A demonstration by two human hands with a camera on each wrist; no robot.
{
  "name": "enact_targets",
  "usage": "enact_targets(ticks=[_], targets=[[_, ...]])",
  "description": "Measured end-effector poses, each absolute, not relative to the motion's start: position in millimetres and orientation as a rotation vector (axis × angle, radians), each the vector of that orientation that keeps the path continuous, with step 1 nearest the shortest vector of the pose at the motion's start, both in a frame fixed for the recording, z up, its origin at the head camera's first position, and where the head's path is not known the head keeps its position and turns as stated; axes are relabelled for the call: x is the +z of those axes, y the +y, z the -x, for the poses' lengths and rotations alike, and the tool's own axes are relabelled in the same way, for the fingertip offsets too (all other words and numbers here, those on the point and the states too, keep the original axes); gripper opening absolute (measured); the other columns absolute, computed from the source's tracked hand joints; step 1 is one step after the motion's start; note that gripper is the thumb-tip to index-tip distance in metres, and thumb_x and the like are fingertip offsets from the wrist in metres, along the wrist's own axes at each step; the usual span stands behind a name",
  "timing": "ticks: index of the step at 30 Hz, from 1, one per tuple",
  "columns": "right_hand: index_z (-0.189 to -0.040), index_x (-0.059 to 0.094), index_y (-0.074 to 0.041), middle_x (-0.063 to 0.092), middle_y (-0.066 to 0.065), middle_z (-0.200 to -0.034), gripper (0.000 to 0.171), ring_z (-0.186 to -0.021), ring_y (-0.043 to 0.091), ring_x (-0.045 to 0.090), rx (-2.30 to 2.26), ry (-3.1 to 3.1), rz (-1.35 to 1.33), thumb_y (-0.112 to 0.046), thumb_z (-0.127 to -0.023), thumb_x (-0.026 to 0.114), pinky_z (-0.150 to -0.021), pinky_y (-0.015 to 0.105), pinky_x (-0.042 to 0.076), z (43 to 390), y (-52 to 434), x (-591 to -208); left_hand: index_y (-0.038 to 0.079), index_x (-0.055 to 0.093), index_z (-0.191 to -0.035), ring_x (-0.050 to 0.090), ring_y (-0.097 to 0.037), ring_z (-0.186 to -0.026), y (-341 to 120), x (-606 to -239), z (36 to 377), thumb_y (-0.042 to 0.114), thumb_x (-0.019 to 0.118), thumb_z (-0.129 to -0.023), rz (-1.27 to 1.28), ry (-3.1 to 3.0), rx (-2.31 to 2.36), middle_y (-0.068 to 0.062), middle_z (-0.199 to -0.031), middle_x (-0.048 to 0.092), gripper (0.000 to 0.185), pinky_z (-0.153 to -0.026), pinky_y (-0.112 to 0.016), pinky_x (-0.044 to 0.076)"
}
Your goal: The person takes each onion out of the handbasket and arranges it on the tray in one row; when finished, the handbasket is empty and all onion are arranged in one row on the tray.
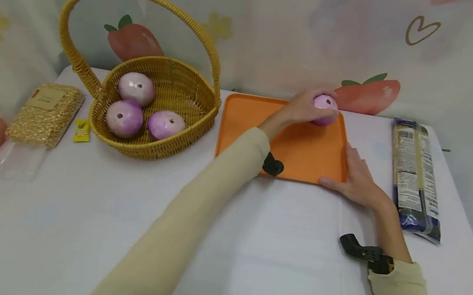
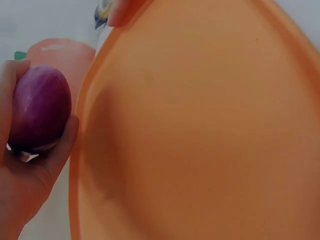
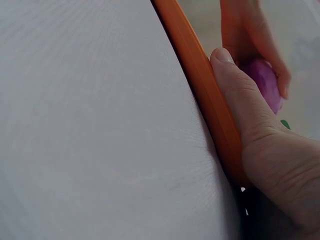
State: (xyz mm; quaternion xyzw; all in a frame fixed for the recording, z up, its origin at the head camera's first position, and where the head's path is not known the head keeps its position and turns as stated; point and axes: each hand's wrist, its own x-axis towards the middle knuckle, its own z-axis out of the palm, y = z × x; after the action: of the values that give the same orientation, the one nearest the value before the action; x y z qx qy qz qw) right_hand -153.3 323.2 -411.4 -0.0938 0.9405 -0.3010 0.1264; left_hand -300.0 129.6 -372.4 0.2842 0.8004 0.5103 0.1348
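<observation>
— See the left hand [image 1: 304, 107]? Its fingers curl round the onion [image 1: 324, 109], right at the far right corner of the tray [image 1: 301, 153]. From here I can't tell whether the onion rests on the tray or hangs just above it.

— And the right hand [image 1: 355, 180]?

— Spread flat on the tabletop [image 1: 219, 249], fingers straight, thumb pressed against the tray's near right rim. It grips nothing, it only steadies.

— So what could go wrong?

— The onion is round and smooth (the skin looks slick). So close to the rim, I'd say it could roll over the low edge and off toward the backdrop once the fingers loosen. The grip is mostly fingertips and palm, so a slip seems possible too.

— The tray?

— Light plastic on cloth, I guess. A bump from the left sleeve could shove it, though the right thumb ought to stop that.

— Anything nearby at risk?

— The noodle pack [image 1: 416, 180] lies just beside the right hand. The basket [image 1: 164, 104] with three more onions stands well apart, left of the tray.
</observation>
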Motion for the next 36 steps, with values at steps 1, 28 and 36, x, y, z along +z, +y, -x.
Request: enact_targets(ticks=[1,28,36], targets=[[-0.154,-0.009,-0.001,0.002,0.029,-0.160,0.115,-0.147,0.046,0.005,-0.875,2.739,0.270,-0.041,-0.083,0.072,-0.118,0.061,-0.003,153.7,322.2,-411.3,0.012,0.056,-0.130,0.054,-0.014,-0.109,129.8,-372.8,301.4,0.031,0.072,-0.084,-0.820,2.344,1.471,-0.004,-0.134,0.055,0.052,-0.084,-0.015,0.046],[-0.154,-0.011,-0.004,-0.002,0.025,-0.162,0.114,-0.148,0.046,0.001,-0.882,2.725,0.272,-0.041,-0.084,0.071,-0.117,0.064,-0.001,155.3,321.5,-410.9,0.022,0.051,-0.135,0.049,-0.011,-0.110,166.7,-375.3,289.9,0.039,0.068,-0.087,-0.651,2.509,1.169,0.002,-0.129,0.054,0.054,-0.087,-0.016,0.047],[-0.154,-0.010,-0.004,-0.001,0.025,-0.162,0.114,-0.148,0.046,0.003,-0.885,2.731,0.276,-0.041,-0.084,0.071,-0.117,0.064,-0.001,154.5,320.1,-410.4,0.033,0.042,-0.142,0.046,-0.008,-0.115,171.0,-374.4,289.0,0.046,0.067,-0.085,-0.560,2.543,1.083,0.008,-0.140,0.046,0.064,-0.094,-0.019,0.046]])
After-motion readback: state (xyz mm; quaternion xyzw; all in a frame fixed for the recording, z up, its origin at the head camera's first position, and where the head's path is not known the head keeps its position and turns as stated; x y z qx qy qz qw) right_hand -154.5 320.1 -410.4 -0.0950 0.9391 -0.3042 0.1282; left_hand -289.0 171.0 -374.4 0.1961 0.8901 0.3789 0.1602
